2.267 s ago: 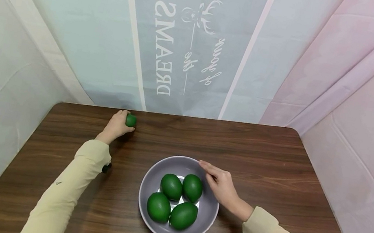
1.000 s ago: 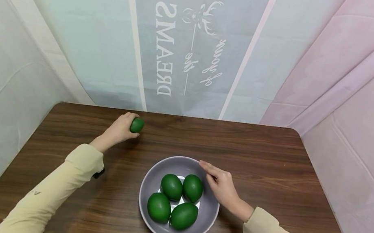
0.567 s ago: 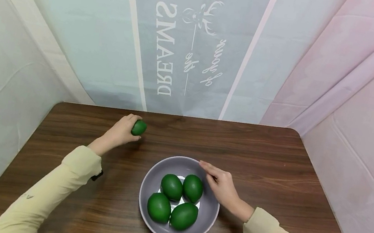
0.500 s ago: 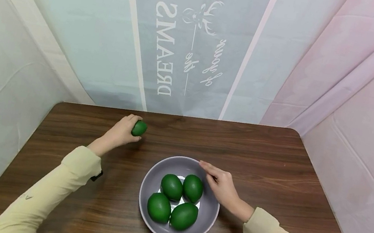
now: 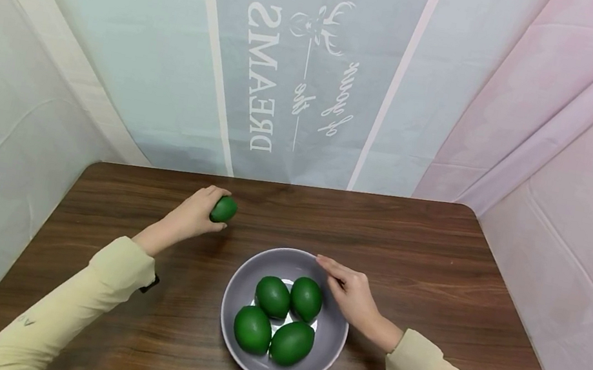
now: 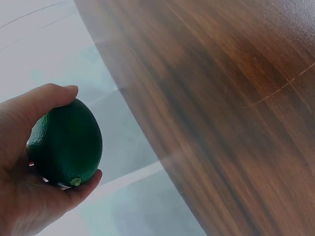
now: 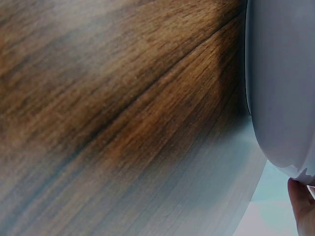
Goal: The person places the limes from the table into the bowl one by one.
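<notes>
In the head view my left hand (image 5: 199,211) grips a dark green lime (image 5: 223,209) above the far left part of the table. The left wrist view shows the thumb on one side of this lime (image 6: 69,142) and fingers on the other, its pale stem spot facing out. A round grey-purple bowl (image 5: 327,354) stands near the middle front, with several green limes (image 5: 291,343) lying in it. My right hand (image 5: 355,299) rests on the bowl's right rim, fingers fairly straight. The right wrist view catches only fingertips (image 7: 300,201) against the bowl's outer wall (image 7: 283,83).
The brown wooden table (image 5: 426,252) runs back to a pale blue printed cloth (image 5: 302,81) hanging behind its far edge. White cloth walls (image 5: 5,97) stand at the left and right sides.
My left hand has carried the lime to the right and a little nearer, toward the bowl. The right hand and the bowl have stayed in place.
</notes>
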A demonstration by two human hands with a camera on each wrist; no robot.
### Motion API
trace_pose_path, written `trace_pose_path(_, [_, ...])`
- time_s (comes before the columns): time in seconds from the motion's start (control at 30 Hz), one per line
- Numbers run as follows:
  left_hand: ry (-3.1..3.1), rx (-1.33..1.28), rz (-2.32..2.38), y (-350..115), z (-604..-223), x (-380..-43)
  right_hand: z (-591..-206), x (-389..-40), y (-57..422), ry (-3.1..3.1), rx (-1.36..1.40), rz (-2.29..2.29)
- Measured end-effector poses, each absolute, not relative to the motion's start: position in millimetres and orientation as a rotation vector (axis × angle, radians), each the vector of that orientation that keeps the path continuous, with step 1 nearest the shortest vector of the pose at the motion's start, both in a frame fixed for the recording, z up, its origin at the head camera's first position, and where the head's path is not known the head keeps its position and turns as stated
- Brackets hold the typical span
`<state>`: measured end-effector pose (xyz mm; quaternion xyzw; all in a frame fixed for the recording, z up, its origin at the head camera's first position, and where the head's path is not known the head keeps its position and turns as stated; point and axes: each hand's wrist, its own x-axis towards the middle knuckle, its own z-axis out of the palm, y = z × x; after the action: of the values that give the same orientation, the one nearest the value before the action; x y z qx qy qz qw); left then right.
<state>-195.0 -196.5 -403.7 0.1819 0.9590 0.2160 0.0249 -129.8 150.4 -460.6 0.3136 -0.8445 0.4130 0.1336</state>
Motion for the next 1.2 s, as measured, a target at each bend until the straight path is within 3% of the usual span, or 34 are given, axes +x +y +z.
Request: trace_pose_path(1.2, [2.963,0.837,0.704,-172,-374,-156,-460,-130,150,-2.453,0.91,1.206])
